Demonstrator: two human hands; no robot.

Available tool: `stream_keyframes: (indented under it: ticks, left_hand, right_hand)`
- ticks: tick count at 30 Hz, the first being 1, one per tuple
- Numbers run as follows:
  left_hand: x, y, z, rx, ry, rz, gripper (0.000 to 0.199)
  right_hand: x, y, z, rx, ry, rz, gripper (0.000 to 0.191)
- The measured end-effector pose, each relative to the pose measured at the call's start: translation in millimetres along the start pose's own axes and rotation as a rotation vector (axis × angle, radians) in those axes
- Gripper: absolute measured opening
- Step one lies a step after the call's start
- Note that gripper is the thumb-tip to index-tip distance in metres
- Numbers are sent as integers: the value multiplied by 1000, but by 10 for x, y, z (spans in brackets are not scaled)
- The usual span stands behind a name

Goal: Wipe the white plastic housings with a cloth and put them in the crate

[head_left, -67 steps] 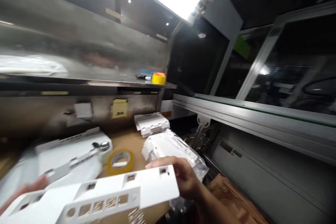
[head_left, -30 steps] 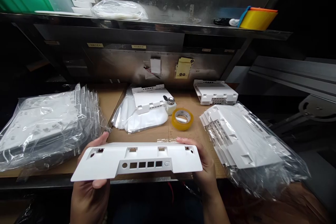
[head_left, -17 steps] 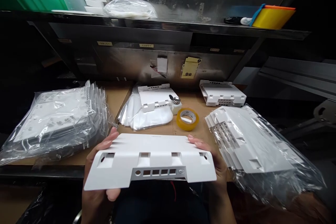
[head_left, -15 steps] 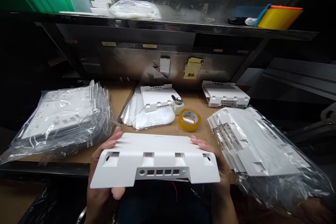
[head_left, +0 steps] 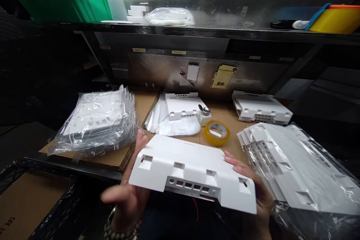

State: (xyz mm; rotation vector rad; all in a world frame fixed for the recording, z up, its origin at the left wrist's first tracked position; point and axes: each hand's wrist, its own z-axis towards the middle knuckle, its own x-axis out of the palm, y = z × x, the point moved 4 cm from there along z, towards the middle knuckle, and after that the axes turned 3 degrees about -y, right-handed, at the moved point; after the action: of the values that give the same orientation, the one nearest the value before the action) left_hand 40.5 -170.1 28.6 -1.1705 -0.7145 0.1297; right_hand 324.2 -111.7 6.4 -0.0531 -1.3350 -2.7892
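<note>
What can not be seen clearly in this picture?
Head view:
- left hand: fingers motion-blurred; palm behind the white cover.
- right hand: mostly under the cover.
- Shelf labels: print too small.
- yellow bin: cut by right edge.

A cardboard-covered table [head_left: 140, 101] stands against a steel back panel [head_left: 157, 69] under a dark metal shelf [head_left: 197, 32]; the surrounding room is dim.

The left hand [head_left: 128, 195] is motion-blurred under the white plastic cover [head_left: 191, 168], palm mostly hidden. The yellow bin [head_left: 336, 18] gets cut off at the right edge. Shelf labels [head_left: 179, 52] are too tiny to read.
</note>
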Motion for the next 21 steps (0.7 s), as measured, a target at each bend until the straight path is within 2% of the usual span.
stream_keyframes:
  ticks: [2, 4, 6, 7, 9, 11, 14, 18, 21]
  left_hand:
    - [-43, 70, 22, -302, -3, -163, 87]
    - [-107, 74, 52, -457, 7, -206, 58]
    - [-182, 46, 88, -462, -10, -201, 24]
    - [-210, 40, 96, -452, -24, -208, 16]
    - [-245, 52, 82, -441, -76, -234, 8]
    - [-259, 84, 48, -449, -138, -248, 21]
    - [-263, 114, 14, -457, -182, -244, 49]
    - [-229, 112, 14, -501, -47, -232, 60]
    - [-202, 101, 18, -485, 65, -285, 59]
  right_hand:
    - [-20, 87, 9, -86, 24, -39, 26]
    - [-39, 157, 20, -174, 86, -93, 28]
    - [-58, 156, 35, -180, 171, -143, 29]
    - [-80, 121, 43, -132, 186, -154, 32]
    - [-159, -16, 33, 66, 144, -152, 44]
    - [-250, -184, -51, 294, 82, -137, 52]
    - [-322, -367, -288, 525, 98, -30, 40]
    - [-354, -427, -547, 707, 25, 135, 43]
    - [-347, -394, -578, 721, -5, 134, 45]
